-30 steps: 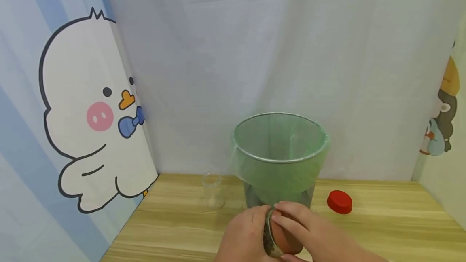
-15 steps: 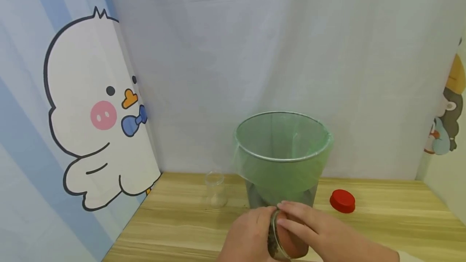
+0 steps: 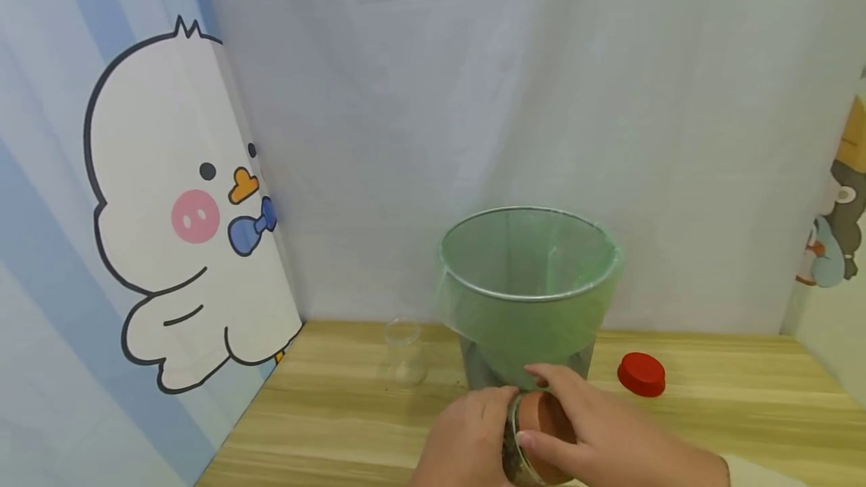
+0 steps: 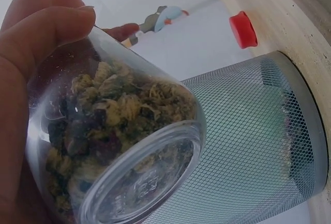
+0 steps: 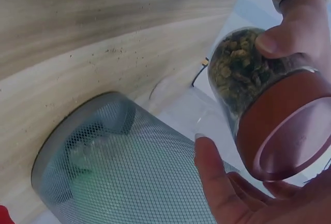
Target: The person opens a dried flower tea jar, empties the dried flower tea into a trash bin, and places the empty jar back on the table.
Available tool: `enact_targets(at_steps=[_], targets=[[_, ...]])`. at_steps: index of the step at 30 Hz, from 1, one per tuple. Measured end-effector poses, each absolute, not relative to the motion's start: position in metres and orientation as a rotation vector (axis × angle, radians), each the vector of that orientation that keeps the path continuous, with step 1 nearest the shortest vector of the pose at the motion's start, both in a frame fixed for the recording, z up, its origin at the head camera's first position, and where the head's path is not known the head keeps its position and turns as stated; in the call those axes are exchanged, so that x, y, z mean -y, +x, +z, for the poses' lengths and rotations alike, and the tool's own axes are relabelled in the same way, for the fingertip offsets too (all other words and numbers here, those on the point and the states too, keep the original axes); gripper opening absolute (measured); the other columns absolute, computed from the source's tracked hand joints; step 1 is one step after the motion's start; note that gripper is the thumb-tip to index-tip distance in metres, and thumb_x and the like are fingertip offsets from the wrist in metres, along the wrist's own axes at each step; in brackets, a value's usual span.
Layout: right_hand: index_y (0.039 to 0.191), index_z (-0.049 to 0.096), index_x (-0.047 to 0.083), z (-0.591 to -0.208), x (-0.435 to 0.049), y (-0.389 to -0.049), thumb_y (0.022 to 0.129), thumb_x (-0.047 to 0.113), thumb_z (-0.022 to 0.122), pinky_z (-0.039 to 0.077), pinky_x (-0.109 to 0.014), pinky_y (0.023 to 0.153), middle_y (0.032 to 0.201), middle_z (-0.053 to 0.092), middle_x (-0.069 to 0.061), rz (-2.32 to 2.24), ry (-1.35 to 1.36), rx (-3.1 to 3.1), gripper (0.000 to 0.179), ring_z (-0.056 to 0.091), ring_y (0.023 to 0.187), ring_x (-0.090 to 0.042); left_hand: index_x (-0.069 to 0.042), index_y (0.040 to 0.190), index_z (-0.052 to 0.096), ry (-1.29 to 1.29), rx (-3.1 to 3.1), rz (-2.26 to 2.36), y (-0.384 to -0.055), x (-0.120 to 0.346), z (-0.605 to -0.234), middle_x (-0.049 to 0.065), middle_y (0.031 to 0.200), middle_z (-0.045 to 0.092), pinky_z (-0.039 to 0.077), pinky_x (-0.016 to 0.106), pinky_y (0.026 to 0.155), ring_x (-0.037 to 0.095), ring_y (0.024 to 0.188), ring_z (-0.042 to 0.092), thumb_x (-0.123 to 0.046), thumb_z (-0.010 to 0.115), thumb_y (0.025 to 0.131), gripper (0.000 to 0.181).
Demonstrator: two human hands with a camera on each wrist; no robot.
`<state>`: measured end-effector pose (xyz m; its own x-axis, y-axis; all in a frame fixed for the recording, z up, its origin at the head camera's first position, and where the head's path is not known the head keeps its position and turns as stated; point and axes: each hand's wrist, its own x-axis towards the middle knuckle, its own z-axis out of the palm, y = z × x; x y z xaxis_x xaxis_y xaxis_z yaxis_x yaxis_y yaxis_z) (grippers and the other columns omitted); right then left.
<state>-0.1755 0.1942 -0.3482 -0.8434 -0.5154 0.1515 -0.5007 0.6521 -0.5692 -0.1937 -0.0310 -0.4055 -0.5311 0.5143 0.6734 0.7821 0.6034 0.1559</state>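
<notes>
Tilted on its side in front of the bin is a clear glass jar (image 4: 119,115) of dried yellowish flower heads and darker pieces. Its reddish-brown lid (image 5: 289,125) is on the jar and faces right in the head view. My left hand (image 3: 467,438) grips the glass body, thumb and fingers curled round it. Spread about the lid is my right hand (image 3: 602,434); the right wrist view shows one finger standing off from it. In the head view the right thumb overlaps the lid, and I cannot tell whether it touches.
A mesh waste bin (image 5: 139,167) with a green bag (image 3: 528,329) over its rim stands just beyond the hands. A red cap (image 3: 641,374) lies right of it, a clear cup (image 3: 404,352) left. Dark crumbs (image 5: 111,53) dot the wooden table (image 3: 325,412).
The right fingers, earlier laid together over the lid, have spread and lifted away, showing more of it. The left hand keeps its grip on the jar. The head view has shifted slightly.
</notes>
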Motion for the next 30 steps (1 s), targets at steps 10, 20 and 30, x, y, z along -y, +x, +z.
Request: enact_targets(at_steps=[10, 20, 30], targets=[[0.144, 0.048, 0.036, -0.352, -0.193, -0.174, 0.099, 0.050, 0.067, 0.052, -0.027, 0.091, 0.131, 0.052, 0.020, -0.928, -1.275, -2.856, 0.051, 0.054, 0.112, -0.003, -0.009, 0.130, 0.062, -1.021, 2.266, -0.598, -0.193, 0.031, -0.406, -0.003, 0.109, 0.069, 0.056, 0.025, 0.084, 0.011, 0.095, 0.067, -0.055, 0.092, 0.071, 0.080], [0.150, 0.047, 0.022, -0.357, -0.213, -0.170, 0.096, 0.051, 0.070, 0.056, -0.034, 0.092, 0.141, 0.049, 0.007, -0.622, -1.600, -2.953, 0.066, 0.056, 0.120, -0.014, -0.011, 0.133, 0.060, -1.115, 2.241, -0.557, -0.193, 0.029, -0.404, -0.001, 0.115, 0.069, 0.056, 0.027, 0.085, 0.012, 0.099, 0.067, -0.070, 0.079, 0.077, 0.083], [0.154, 0.039, 0.016, -0.356, -0.224, -0.169, 0.089, 0.064, 0.071, 0.055, -0.035, 0.095, 0.146, 0.046, 0.005, -0.509, -1.558, -3.010, 0.087, 0.052, 0.126, -0.014, -0.008, 0.137, 0.058, -1.034, 2.252, -0.589, -0.191, 0.035, -0.401, 0.003, 0.119, 0.069, 0.056, 0.032, 0.088, 0.016, 0.103, 0.068, -0.070, 0.087, 0.065, 0.098]])
